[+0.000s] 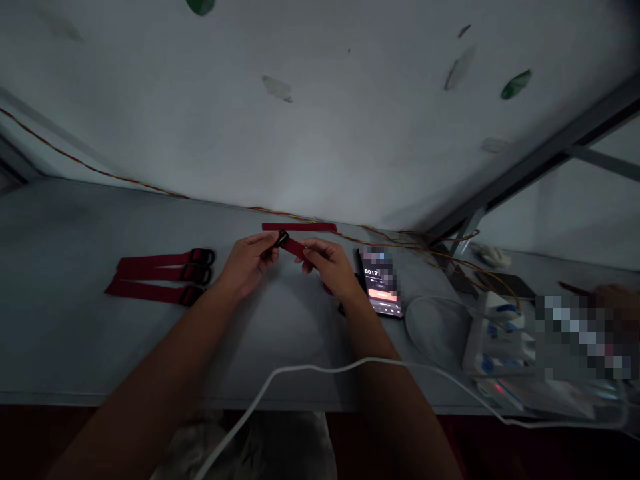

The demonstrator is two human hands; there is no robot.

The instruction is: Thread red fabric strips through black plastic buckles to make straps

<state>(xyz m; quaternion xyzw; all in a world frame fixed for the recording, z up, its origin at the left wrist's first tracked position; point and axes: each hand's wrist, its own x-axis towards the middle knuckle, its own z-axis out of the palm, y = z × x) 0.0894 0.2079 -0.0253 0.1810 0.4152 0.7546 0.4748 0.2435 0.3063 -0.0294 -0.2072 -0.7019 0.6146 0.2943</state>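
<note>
Bearings: 12 o'clock toward the wall [320, 147], centre at the held strap [294, 249]. The wall is pale, with scattered green and grey marks. The grey table [55, 280] runs along its foot. A white cable [320, 368] crosses the near side through 6 o'clock. Twisted wires [120, 177] follow the wall line, 10 to 2 o'clock. White power strip [495, 333] at 4 o'clock, with blue markings. Another person's hand [617, 303] at the right edge, between 3 and 4 o'clock, partly obscured.

Three straps [150, 273] at 9 o'clock: dark red, flat, roughly side by side, black buckles at the ends facing the centre. Left hand [255, 257] closed in a pinch on the black buckle. Right hand [325, 263] pinching the red band between thumb and fingers, just to the 3 o'clock side. Lit phone [380, 283] between 3 and 4 o'clock, its screen showing a counter. Loose red strip [299, 227] at 12 o'clock, lying flat near the wall, long axis roughly parallel to it.

Held strap: dark red, flat, short visible span between the hands, sloping down toward 4 o'clock; raised clear of the table. Black buckle [282, 238] at its 10 o'clock end, tilted; threading detail too small and dark to tell.
</note>
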